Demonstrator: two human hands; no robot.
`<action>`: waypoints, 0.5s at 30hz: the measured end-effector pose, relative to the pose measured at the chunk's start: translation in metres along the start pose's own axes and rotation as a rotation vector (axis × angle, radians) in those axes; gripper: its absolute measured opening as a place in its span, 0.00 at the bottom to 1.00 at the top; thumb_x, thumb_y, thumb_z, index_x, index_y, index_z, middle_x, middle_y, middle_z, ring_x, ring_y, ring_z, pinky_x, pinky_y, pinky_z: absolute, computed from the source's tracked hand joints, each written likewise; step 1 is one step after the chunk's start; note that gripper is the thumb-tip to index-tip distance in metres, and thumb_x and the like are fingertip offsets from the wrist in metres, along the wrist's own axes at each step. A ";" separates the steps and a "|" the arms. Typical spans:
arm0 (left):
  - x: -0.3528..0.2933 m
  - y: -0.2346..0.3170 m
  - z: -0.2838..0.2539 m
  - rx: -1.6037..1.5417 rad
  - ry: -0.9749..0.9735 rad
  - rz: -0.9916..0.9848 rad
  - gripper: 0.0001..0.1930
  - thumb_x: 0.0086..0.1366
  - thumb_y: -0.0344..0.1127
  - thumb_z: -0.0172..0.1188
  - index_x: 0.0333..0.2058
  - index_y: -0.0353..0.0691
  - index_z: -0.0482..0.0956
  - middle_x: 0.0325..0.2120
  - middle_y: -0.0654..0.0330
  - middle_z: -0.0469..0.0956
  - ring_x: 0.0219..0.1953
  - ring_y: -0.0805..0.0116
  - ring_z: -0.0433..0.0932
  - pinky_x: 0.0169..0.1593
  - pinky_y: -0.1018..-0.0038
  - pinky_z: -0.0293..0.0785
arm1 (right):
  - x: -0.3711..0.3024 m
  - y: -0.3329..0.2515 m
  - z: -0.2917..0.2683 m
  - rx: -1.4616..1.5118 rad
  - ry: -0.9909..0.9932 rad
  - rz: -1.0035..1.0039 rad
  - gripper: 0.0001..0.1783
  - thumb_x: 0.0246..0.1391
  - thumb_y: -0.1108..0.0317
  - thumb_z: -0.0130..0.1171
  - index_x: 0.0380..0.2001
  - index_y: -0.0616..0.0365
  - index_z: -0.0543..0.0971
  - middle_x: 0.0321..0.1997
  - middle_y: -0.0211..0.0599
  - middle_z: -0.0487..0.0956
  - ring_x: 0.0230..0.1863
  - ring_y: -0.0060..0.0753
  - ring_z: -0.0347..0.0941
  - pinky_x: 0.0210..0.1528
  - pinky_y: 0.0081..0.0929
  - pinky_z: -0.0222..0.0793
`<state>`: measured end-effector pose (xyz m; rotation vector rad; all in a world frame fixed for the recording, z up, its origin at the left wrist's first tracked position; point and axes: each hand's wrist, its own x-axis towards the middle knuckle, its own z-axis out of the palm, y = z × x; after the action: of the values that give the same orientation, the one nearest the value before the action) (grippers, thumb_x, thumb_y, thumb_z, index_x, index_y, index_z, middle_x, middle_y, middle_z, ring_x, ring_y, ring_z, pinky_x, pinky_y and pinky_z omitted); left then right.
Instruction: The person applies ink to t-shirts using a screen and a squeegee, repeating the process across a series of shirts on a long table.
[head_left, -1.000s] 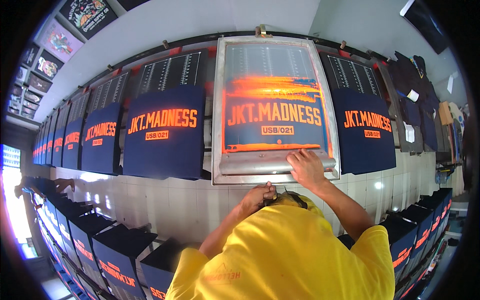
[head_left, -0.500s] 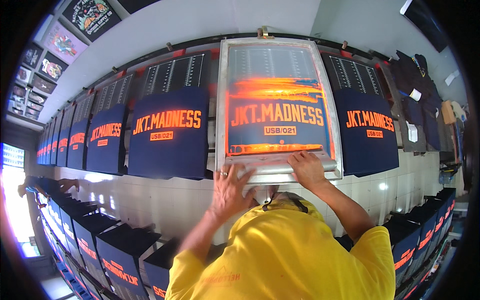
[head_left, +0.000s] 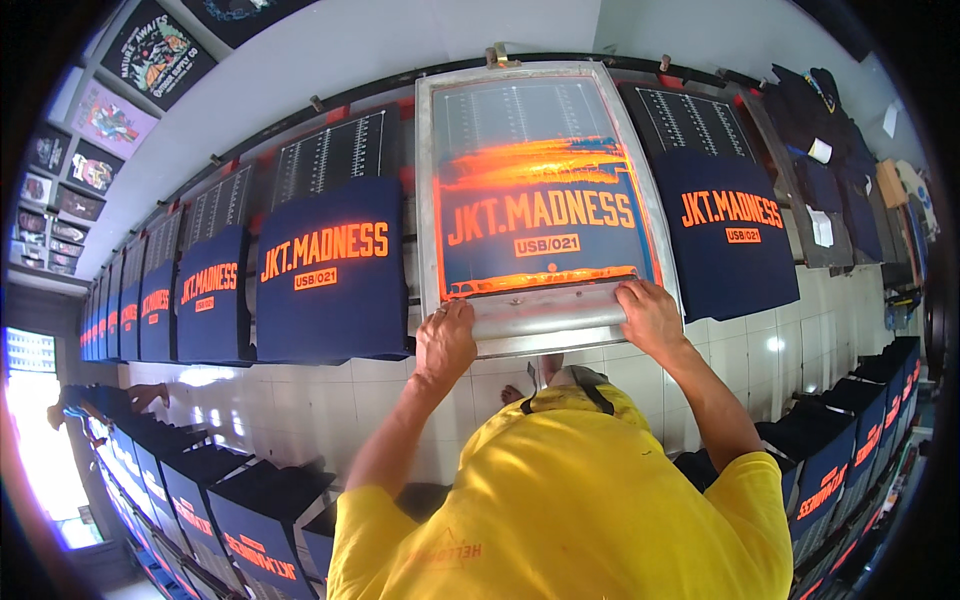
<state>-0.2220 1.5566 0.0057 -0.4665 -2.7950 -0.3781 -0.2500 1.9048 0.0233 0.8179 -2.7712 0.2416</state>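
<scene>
A metal-framed printing screen point(head_left: 428, 180) lies over a dark blue fabric piece on a board in front of me. Orange lettering shows through its mesh, with bright orange ink point(head_left: 540, 165) smeared above and a thin ink line below. A grey metal squeegee point(head_left: 545, 303) rests across the near end of the mesh. My left hand point(head_left: 446, 340) is closed over the squeegee's left end, at the frame's near left corner. At the right end, my right hand point(head_left: 652, 318) has its fingers curled over the squeegee. Its underside and both thumbs are hidden.
Printed dark blue fabric pieces on boards flank the screen, one to the left point(head_left: 330, 270) and one to the right point(head_left: 735, 235). A long rail point(head_left: 390, 83) runs behind them. Another row point(head_left: 250, 540) stands behind me, with another person's arm point(head_left: 150, 395) at far left.
My left hand has gone from spread fingers to a closed grip at the squeegee's left end. My right hand has shifted outward to its right end. The whole view has turned slightly.
</scene>
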 end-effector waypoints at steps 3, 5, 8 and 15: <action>0.000 -0.002 -0.001 0.010 0.034 0.016 0.10 0.48 0.21 0.55 0.32 0.36 0.76 0.37 0.55 0.79 0.42 0.56 0.80 0.44 0.64 0.78 | -0.004 -0.001 -0.004 0.024 0.005 0.025 0.21 0.29 0.75 0.66 0.34 0.62 0.75 0.38 0.39 0.75 0.40 0.43 0.74 0.40 0.38 0.73; -0.005 0.002 -0.002 0.005 0.072 0.023 0.10 0.48 0.22 0.55 0.32 0.36 0.76 0.36 0.55 0.79 0.42 0.56 0.80 0.45 0.65 0.78 | -0.008 -0.004 -0.006 0.030 0.006 0.023 0.20 0.29 0.75 0.65 0.33 0.62 0.75 0.38 0.40 0.75 0.40 0.43 0.74 0.39 0.37 0.74; -0.014 0.005 0.005 0.023 0.067 0.016 0.14 0.49 0.22 0.55 0.37 0.35 0.78 0.40 0.55 0.80 0.45 0.58 0.81 0.46 0.66 0.78 | -0.011 -0.003 -0.002 0.010 0.000 0.009 0.17 0.32 0.75 0.62 0.32 0.63 0.75 0.38 0.40 0.75 0.40 0.41 0.75 0.38 0.36 0.74; 0.040 -0.030 0.016 0.085 0.082 0.088 0.14 0.48 0.24 0.55 0.37 0.35 0.79 0.40 0.57 0.81 0.44 0.63 0.81 0.42 0.72 0.78 | 0.039 0.024 0.019 -0.050 0.064 -0.022 0.10 0.35 0.75 0.58 0.28 0.61 0.75 0.35 0.38 0.75 0.38 0.38 0.75 0.35 0.34 0.75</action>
<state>-0.2724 1.5451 -0.0033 -0.5392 -2.6882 -0.2517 -0.2981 1.9007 0.0133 0.8141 -2.6961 0.1903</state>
